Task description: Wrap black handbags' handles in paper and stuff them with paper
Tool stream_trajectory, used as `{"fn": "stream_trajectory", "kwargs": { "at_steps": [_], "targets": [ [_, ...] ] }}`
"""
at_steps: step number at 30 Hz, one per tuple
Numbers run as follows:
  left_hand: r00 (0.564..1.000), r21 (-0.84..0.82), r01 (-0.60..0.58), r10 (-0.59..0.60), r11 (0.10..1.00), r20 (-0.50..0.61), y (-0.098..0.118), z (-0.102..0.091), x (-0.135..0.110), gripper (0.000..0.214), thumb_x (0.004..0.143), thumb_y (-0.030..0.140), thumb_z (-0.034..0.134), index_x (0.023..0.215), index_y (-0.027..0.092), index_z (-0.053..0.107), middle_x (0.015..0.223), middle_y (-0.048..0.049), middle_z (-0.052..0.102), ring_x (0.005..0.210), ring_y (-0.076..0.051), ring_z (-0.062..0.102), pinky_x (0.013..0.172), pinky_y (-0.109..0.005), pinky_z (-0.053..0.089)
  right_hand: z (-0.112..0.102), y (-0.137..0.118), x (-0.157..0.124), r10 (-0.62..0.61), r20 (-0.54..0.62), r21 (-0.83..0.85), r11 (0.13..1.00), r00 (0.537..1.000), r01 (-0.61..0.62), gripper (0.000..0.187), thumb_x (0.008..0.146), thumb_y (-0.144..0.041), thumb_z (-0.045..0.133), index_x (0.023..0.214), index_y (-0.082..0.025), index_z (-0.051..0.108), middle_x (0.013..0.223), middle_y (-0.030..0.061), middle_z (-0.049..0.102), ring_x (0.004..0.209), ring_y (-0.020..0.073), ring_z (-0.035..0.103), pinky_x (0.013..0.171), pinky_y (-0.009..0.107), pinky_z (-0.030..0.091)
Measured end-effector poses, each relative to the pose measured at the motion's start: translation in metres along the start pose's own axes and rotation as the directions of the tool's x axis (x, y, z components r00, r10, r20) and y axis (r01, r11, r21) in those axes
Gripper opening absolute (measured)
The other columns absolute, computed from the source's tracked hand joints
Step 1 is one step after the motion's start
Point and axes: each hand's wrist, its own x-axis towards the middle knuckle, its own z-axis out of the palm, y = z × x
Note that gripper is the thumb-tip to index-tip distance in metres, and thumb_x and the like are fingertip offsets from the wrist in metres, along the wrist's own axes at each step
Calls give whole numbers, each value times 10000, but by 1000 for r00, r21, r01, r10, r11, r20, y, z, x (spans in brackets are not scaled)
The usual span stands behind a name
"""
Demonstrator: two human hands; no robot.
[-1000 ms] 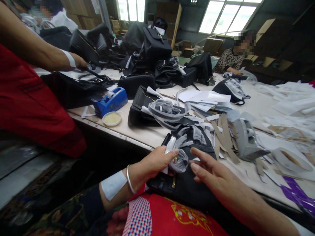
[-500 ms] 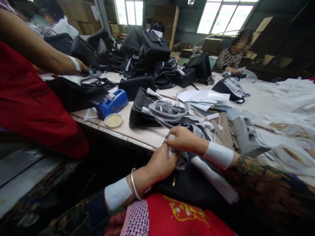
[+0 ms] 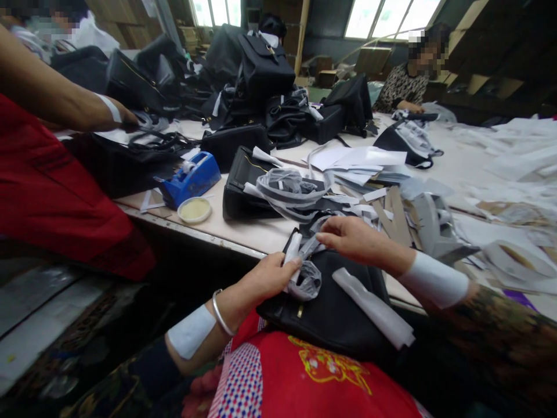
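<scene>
A black bag (image 3: 343, 307) leans between my red apron and the table edge. My left hand (image 3: 270, 275) is closed around a white paper-wrapped piece (image 3: 293, 249) at the bag's top left. Beside it, a grey plastic-wrapped bundle of strap (image 3: 308, 280) lies against the bag. My right hand (image 3: 354, 239) pinches a plastic-wrapped strap (image 3: 310, 247) with thumb and fingers, just right of my left hand. A white paper roll (image 3: 374, 307) lies slanted across the bag's right part. Its far end of the bag is partly hidden by my right hand.
On the table are a blue tape dispenser (image 3: 189, 180), a round dish (image 3: 194, 210), another black bag (image 3: 243, 197) with wrapped straps, and a grey tape dispenser (image 3: 437, 223). Black bags (image 3: 265, 69) pile up behind. A co-worker's arm (image 3: 61, 87) reaches in from the left; another person (image 3: 404, 87) sits at the far right.
My hands, close together before, have moved apart. The right hand has shifted right, and more of the white piece and wrapped strap between them now shows. The view has shifted slightly.
</scene>
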Motion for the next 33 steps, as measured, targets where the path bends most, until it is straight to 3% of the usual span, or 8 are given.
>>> {"fn": "stream_trajectory", "kwargs": {
  "at_steps": [4, 8, 12, 15, 21, 24, 29, 33],
  "targets": [
    [966, 362, -111, 186, 926, -179, -3, 0, 3, 472, 863, 530, 584, 1138, 148, 621, 897, -92, 702, 805, -230, 645, 710, -294, 453, 14, 2, -42, -202, 176, 50, 979, 963, 196, 250, 791, -245, 654, 1016, -203, 753, 1017, 81, 752, 942, 245, 671, 841, 309, 472],
    [948, 535, -221, 308, 816, -77, 4, 7, 8, 300, 917, 412, 537, 1043, 179, 677, 879, -86, 672, 842, -228, 630, 795, -327, 475, 24, -2, -64, -252, 224, 186, 959, 941, 212, 333, 720, -202, 700, 1046, -230, 761, 1019, 70, 759, 979, 258, 674, 903, 323, 471],
    [824, 571, -369, 543, 734, -165, 16, 3, 2, 341, 930, 349, 537, 1189, 151, 635, 1076, -132, 637, 1030, -248, 593, 946, -381, 472, 5, 21, -77, -104, -84, 184, 976, 991, 118, 353, 820, -292, 621, 1157, -257, 720, 1119, 50, 742, 1022, 254, 669, 938, 363, 484],
    [678, 527, -536, 708, 659, -197, 33, -2, -16, 328, 927, 276, 544, 1210, 128, 616, 1139, -154, 610, 1097, -251, 573, 997, -395, 460, -4, 61, -97, 162, -319, 225, 970, 934, -91, 353, 860, -400, 576, 1133, -233, 725, 1105, 63, 748, 997, 266, 683, 906, 379, 512],
    [639, 312, -769, 698, 558, 324, 74, 14, -32, 275, 903, 301, 586, 1130, 177, 680, 1094, -130, 658, 990, -230, 624, 883, -342, 506, 32, 108, -144, 436, -373, 386, 876, 819, -290, 363, 855, -448, 583, 1037, -180, 747, 1059, 101, 754, 1007, 304, 675, 939, 432, 491],
    [694, 382, -718, 635, 582, 338, 91, 23, -1, 268, 888, 332, 595, 1069, 178, 719, 1049, -126, 684, 953, -238, 635, 843, -339, 497, 55, 97, -156, 446, -246, 566, 787, 861, -246, 395, 908, -475, 519, 1085, -188, 726, 1025, 91, 755, 975, 287, 682, 895, 397, 513],
    [878, 624, -460, 427, 632, 215, 120, 37, 84, 325, 889, 401, 545, 972, 165, 751, 874, -87, 739, 822, -222, 669, 723, -291, 474, 76, 77, -161, 348, -238, 679, 727, 907, -101, 427, 953, -508, 444, 996, -189, 726, 987, 73, 736, 945, 275, 657, 851, 345, 497],
    [908, 721, -358, 400, 594, 121, 133, 52, 138, 384, 892, 425, 510, 871, 121, 745, 862, -139, 735, 854, -258, 671, 738, -311, 459, 89, 78, -159, 312, -223, 698, 713, 923, -72, 497, 981, -536, 361, 846, -177, 676, 839, 51, 684, 809, 234, 607, 732, 307, 470]
  ]
}}
